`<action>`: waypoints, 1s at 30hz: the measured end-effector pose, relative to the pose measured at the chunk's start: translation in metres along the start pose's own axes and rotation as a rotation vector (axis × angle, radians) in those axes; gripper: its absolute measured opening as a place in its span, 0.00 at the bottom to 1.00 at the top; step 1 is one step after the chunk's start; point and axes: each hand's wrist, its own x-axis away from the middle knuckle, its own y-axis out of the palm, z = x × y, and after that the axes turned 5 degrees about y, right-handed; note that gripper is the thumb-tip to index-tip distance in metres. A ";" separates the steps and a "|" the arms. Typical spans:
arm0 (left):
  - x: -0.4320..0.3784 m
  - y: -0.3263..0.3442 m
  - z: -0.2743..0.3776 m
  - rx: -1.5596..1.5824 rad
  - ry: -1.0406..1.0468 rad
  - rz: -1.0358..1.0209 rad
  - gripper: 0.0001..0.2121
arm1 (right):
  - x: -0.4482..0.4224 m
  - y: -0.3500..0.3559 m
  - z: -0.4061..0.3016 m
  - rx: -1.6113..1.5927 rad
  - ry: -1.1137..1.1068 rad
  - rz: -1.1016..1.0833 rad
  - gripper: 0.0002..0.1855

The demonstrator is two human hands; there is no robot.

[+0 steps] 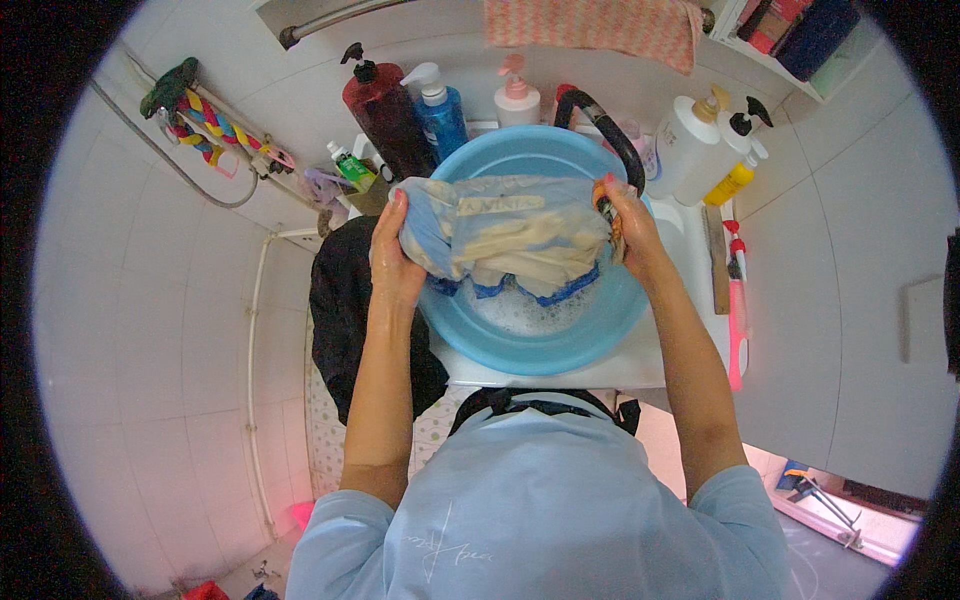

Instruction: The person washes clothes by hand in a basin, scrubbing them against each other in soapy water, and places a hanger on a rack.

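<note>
Both hands stretch a wet, blue-and-cream patterned cloth (517, 225) with a dark blue edge between them. It hangs over a round light-blue plastic basin (517, 356) that holds foamy water (525, 311). My left hand (396, 244) grips the cloth's left end near the basin's left rim. In my right hand (626, 221) is the right end, where a bunched part shows orange and black. The cloth's lower edge hangs close to the suds; whether it touches them I cannot tell. The basin sits on a white washbasin counter (690, 300).
Behind the basin stand a dark red pump bottle (386, 112), a blue pump bottle (441, 120) and white pump bottles (686, 139). A black faucet hose (619, 139) arches beside its rim. Black fabric (345, 315) hangs at left. A pink comb (736, 322) lies at right.
</note>
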 end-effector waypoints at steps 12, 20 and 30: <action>0.005 0.039 -0.024 -0.001 -0.128 -0.206 0.17 | -0.008 0.041 0.053 0.819 -0.631 -0.323 0.27; -0.002 0.006 -0.020 -0.048 -0.104 -0.156 0.15 | -0.008 0.021 0.037 -0.236 -0.016 -0.408 0.18; 0.016 0.042 -0.112 0.028 0.007 0.332 0.13 | 0.022 0.101 0.049 0.898 -0.421 0.062 0.15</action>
